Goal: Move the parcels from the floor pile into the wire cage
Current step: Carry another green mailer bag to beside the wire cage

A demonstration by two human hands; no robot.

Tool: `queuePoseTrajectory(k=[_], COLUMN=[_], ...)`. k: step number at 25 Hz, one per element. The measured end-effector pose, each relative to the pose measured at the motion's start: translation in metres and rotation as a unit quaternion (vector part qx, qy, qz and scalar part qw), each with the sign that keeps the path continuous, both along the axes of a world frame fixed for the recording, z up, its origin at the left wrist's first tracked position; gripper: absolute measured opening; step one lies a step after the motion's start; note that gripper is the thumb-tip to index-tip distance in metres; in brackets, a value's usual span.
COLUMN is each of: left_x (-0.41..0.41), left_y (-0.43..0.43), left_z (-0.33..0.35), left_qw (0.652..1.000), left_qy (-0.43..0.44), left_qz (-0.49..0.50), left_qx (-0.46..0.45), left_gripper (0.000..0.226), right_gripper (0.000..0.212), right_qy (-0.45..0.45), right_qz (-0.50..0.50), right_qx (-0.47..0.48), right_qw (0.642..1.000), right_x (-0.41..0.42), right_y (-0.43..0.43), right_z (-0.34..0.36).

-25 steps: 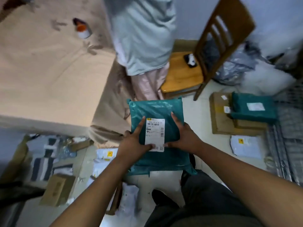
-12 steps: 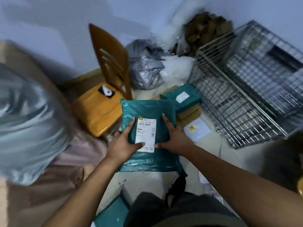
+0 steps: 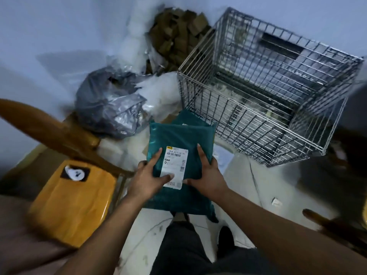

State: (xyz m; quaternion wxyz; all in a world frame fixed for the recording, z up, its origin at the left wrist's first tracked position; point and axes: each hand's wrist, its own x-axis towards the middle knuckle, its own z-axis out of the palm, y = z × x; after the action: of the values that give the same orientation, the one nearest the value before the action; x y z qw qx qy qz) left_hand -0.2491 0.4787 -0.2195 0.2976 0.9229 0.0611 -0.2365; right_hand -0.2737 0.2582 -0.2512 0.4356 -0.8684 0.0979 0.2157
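Observation:
A teal plastic parcel [image 3: 179, 135] with a white shipping label is held in front of me at waist height. My left hand [image 3: 148, 178] grips its left edge, thumb on the label. My right hand [image 3: 206, 175] grips its right edge, thumb on top. The wire cage [image 3: 264, 92] stands open-topped on the floor just ahead and to the right of the parcel. A second teal parcel [image 3: 190, 117] lies on the floor beyond the held one, mostly hidden by it.
A wooden chair [image 3: 65, 187] with a yellow seat stands close on my left. A grey plastic bag [image 3: 107, 108] and white bags lie by the wall. Brown cardboard pieces [image 3: 178, 32] are heaped in the corner behind the cage.
My view has swung right from the bed and chair toward the cage, which is now nearer and in full view. Both hands have kept the same hold on the teal parcel.

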Motion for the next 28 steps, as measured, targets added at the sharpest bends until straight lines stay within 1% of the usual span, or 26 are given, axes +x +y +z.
queuePoseTrajectory(k=[3,5,9,13,17,21,25,28], left_x=[0.094,0.146,0.242,0.311,0.355,0.387,0.378,0.348], left_y=[0.012,0.013,0.01,-0.006,-0.025,-0.034,-0.048,-0.052], left_z=[-0.043,-0.072,-0.147,-0.244,-0.329,-0.387,-0.405,-0.391], left_qw=[0.998,0.995,0.988,0.982,0.977,0.981,0.984,0.993], left_qy=[0.032,0.044,0.062,0.065,0.054,0.046,0.002,0.002], left_qz=[-0.054,-0.088,-0.139,-0.177,-0.201,-0.184,-0.168,-0.115], left_qx=[-0.002,-0.001,0.008,0.027,0.043,0.033,0.06,0.029], left_gripper=[0.098,0.1,0.099,0.1,0.101,0.1,0.097,0.09], right_gripper=[0.131,0.13,0.127,0.126,0.124,0.117,0.109,0.101], right_qy=[-0.001,0.004,0.035,0.065,0.062,0.057,0.072,0.074], right_qz=[-0.102,-0.15,-0.216,-0.254,-0.256,-0.24,-0.216,-0.179], right_qx=[-0.003,-0.001,-0.031,-0.007,-0.009,-0.01,0.011,-0.035], right_qw=[0.995,0.989,0.975,0.965,0.965,0.969,0.974,0.98], right_x=[0.054,0.089,0.16,0.213,0.258,0.288,0.298,0.292], right_y=[0.023,0.035,0.048,0.045,0.031,0.015,-0.003,-0.004], right_z=[-0.039,-0.068,-0.142,-0.233,-0.314,-0.365,-0.378,-0.36])
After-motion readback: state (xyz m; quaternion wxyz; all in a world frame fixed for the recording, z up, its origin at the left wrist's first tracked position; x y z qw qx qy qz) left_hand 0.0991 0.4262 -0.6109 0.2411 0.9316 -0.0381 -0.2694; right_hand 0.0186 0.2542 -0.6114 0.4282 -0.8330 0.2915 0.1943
